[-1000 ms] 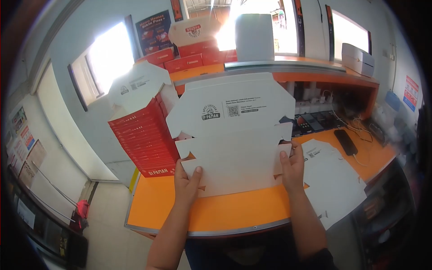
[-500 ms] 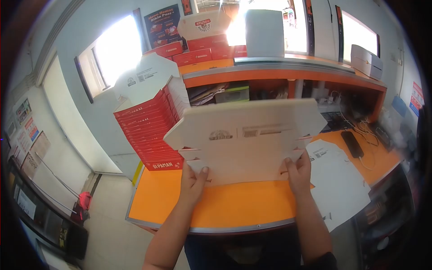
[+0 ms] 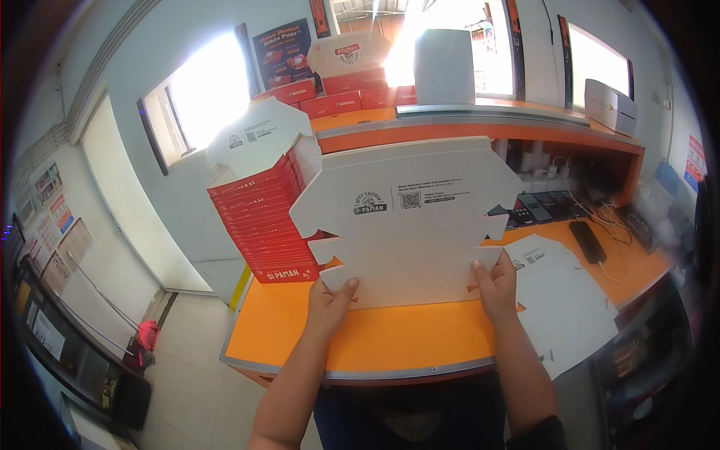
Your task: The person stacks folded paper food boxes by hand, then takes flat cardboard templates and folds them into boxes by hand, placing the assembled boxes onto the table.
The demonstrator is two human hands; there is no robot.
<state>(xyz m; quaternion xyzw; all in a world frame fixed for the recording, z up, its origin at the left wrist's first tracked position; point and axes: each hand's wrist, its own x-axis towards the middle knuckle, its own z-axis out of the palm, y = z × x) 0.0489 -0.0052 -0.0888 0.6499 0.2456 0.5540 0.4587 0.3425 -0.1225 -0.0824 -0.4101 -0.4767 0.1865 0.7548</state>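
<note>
"What's on your orange table (image 3: pixel 412 337)?"
"A tall stack of red boxes (image 3: pixel 262 217), at my left."
"And the white carton (image 3: pixel 412 251)?"
"Tilted up before me, right of the stack; a flat white sheet (image 3: pixel 564 304) lies to its right."
"Your hands?"
"Well apart — my left hand (image 3: pixel 328 306) and right hand (image 3: pixel 498 289) each clamped on a lower corner of the carton. Beyond the sheet — a small black device (image 3: pixel 587 241)."
</note>
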